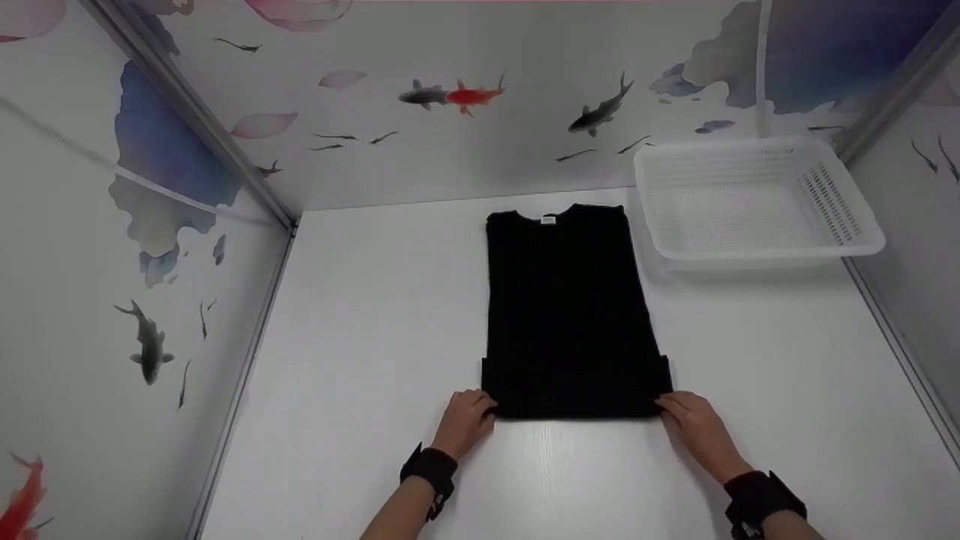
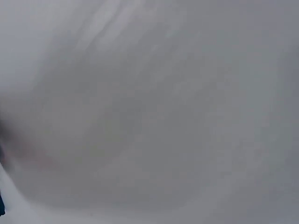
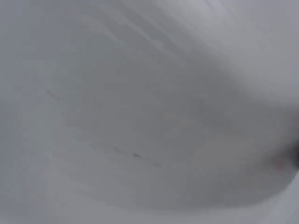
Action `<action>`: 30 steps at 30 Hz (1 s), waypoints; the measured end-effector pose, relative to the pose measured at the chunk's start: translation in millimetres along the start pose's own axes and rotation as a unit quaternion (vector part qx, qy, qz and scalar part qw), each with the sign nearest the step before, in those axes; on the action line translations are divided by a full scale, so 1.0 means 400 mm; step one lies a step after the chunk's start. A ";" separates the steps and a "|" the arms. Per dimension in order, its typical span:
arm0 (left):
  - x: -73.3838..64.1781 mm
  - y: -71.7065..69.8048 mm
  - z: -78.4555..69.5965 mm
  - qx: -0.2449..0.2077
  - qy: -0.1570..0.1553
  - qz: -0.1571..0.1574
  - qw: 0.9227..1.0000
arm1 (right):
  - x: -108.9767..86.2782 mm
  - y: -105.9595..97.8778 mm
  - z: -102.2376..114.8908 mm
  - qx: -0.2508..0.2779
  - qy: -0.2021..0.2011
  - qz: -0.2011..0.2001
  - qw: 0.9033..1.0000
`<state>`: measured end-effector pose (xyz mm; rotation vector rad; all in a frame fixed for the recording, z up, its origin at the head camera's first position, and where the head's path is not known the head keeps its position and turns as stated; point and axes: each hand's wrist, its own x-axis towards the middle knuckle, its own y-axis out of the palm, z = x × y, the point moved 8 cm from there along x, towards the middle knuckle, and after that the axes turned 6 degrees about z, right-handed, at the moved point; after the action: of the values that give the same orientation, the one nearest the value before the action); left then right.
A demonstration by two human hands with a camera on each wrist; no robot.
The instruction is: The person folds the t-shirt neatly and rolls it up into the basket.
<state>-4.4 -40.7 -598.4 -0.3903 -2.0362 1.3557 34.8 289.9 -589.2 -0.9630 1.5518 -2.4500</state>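
Note:
A black T-shirt (image 1: 570, 315) lies flat on the white table, its sides folded in to a long, narrow shape. Its neckline, with a small white label (image 1: 548, 220), faces the far wall. Near its bottom edge the shirt is slightly wider at both sides. At the near left corner my left hand (image 1: 465, 421) pinches the cloth with curled fingers. My right hand (image 1: 699, 429) pinches the near right corner between thumb and fingers. Both wrist views are blurred and show mostly pale table surface; neither shows the grip on the cloth.
A white plastic basket (image 1: 757, 255) with slotted sides stands at the back right, beyond the shirt's right side. Walls printed with fish and flowers enclose the table (image 1: 375, 315) at left, back and right. Each wrist wears a black band (image 1: 431, 474).

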 end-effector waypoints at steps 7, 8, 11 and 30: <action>-0.028 -0.039 -0.026 -0.034 0.024 0.018 0.999 | -0.019 -0.027 0.029 0.021 -0.006 0.021 1.000; -0.034 -0.046 -0.032 -0.036 0.027 0.024 0.999 | -0.023 -0.032 0.036 0.019 -0.005 0.031 0.999; -0.047 -0.070 -0.051 -0.046 0.037 0.046 0.997 | -0.033 -0.048 0.054 0.032 0.001 0.058 0.998; 0.154 -0.091 0.102 -0.278 -0.129 0.105 0.946 | 0.145 -0.075 -0.066 0.133 0.136 0.035 0.981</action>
<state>-73.3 -49.9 -554.0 -0.7222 -2.6573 0.9605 -18.5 302.5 -544.8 -0.5398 1.2475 -2.7362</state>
